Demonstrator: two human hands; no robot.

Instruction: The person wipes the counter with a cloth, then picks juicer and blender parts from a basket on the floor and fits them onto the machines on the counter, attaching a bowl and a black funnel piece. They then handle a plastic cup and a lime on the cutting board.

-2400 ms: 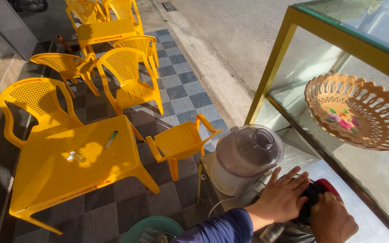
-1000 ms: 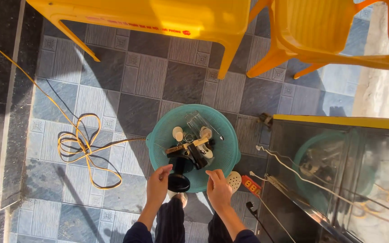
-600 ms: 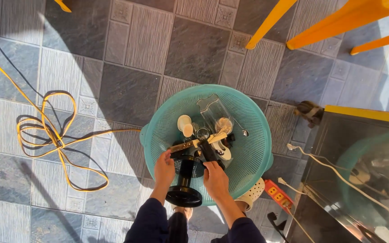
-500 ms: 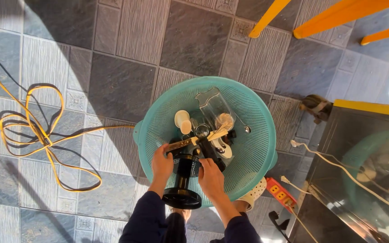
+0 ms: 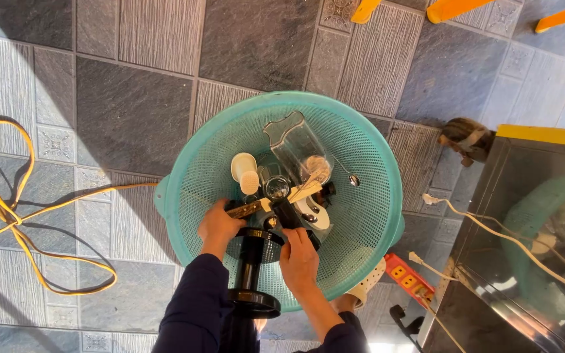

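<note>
On the tiled floor (image 5: 132, 117) stands a round teal mesh basket (image 5: 374, 216), holding a clear jar (image 5: 295, 147) lying on its side, a cream cap (image 5: 246, 173), a spoon (image 5: 351, 178) by the far wall and a white part (image 5: 316, 214) near the middle. Over the basket's near rim, the left hand (image 5: 218, 225) is curled shut on a black spindle piece (image 5: 254, 268) that rests across the rim, while the right hand (image 5: 299, 256), fingers bent, grips a black handle (image 5: 285, 212) just beside it. Beside the basket, a yellow cord (image 5: 14, 222) loops at the floor's left edge and an orange power strip (image 5: 408, 278) lies to the right.
</note>
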